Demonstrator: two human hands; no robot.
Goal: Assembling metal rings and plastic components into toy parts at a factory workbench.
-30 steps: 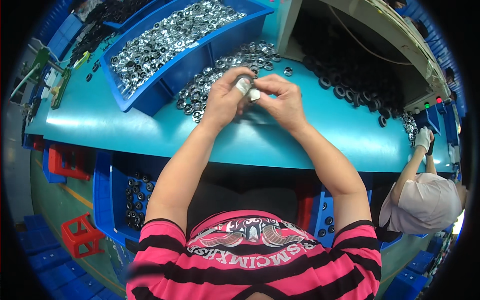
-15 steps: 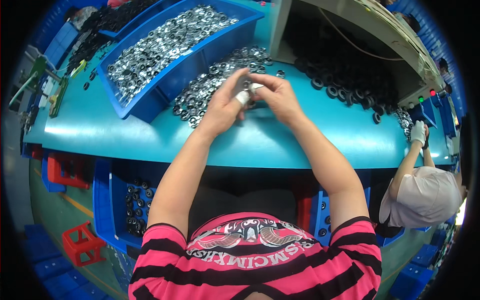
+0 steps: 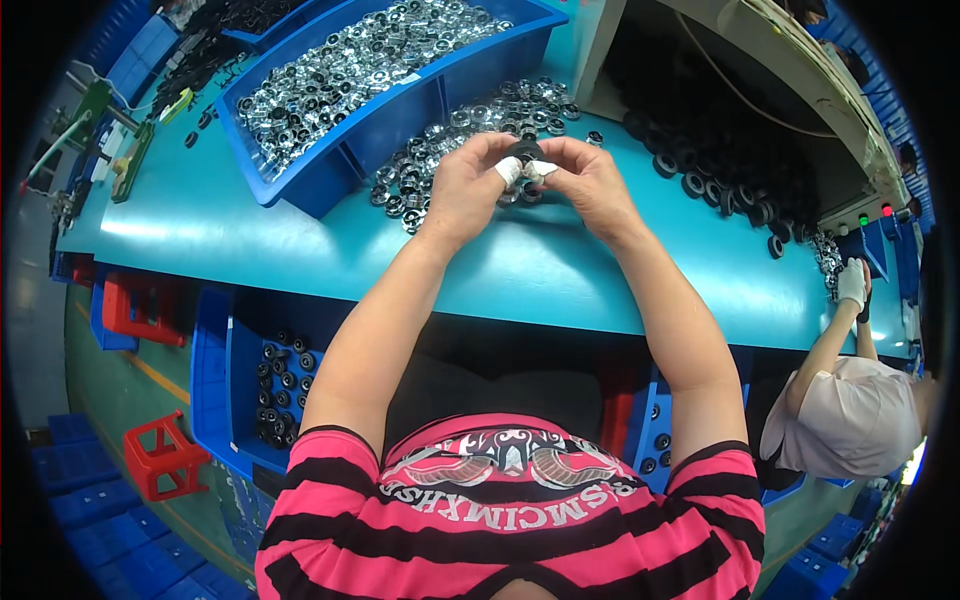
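Over the teal table (image 3: pixel 330 255), my left hand (image 3: pixel 466 190) and my right hand (image 3: pixel 592 188) meet, fingers closed around a small black ring (image 3: pixel 524 149). Both thumbs, wrapped in white covering, press at its near side. Whether a shiny hub sits inside the ring, I cannot tell, since the fingers cover much of it. Just beyond and to the left of my hands spreads a loose pile of shiny, clear-and-silver round hubs (image 3: pixel 404 183). Black rubber rings (image 3: pixel 712 188) lie heaped to the right, spilling from a pale box-like housing (image 3: pixel 775 85).
A large blue bin (image 3: pixel 352 150) full of shiny hubs stands at the far left. Below the table, a blue crate (image 3: pixel 213 385) holds black wheels. A red stool (image 3: pixel 163 458) stands on the floor. At the right, a co-worker's gloved hand (image 3: pixel 852 283) works near more parts.
My hands have come together more evenly around the part, and the black ring now shows between the fingertips. The view has shifted slightly, moving the table contents right in the picture.
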